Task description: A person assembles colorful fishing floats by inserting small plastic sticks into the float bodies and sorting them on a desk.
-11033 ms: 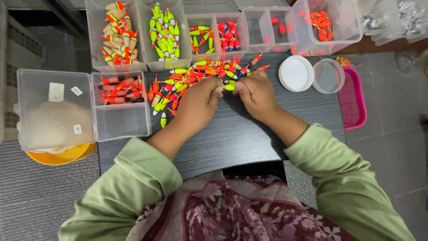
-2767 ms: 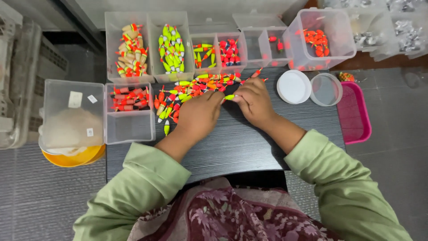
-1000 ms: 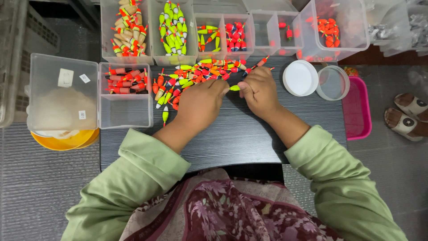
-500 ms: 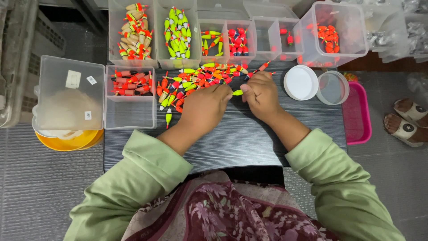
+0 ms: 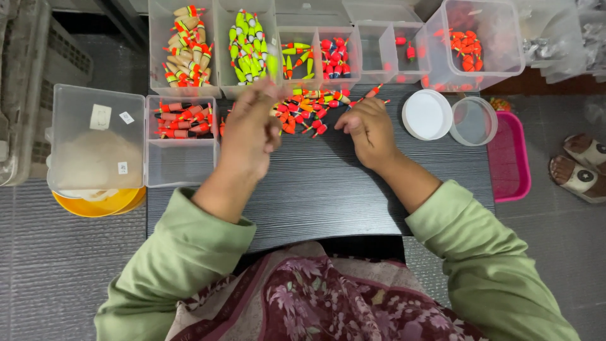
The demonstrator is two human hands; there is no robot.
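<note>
A loose pile of small orange, red and green fishing floats (image 5: pixel 309 107) lies on the dark table (image 5: pixel 315 196), just in front of a row of clear bins. The left hand (image 5: pixel 249 129) hovers raised and blurred, so I cannot tell whether its fingers hold anything. The right hand (image 5: pixel 369 129) rests curled at the pile's edge, fingertips together. Two round white lids (image 5: pixel 426 115) sit beside a pink tray (image 5: pixel 508 158).

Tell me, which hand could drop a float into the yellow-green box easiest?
Probably the left hand: it is raised just below the yellow-green float box. The right hand rests beside the pile of floats, farther away.
</note>
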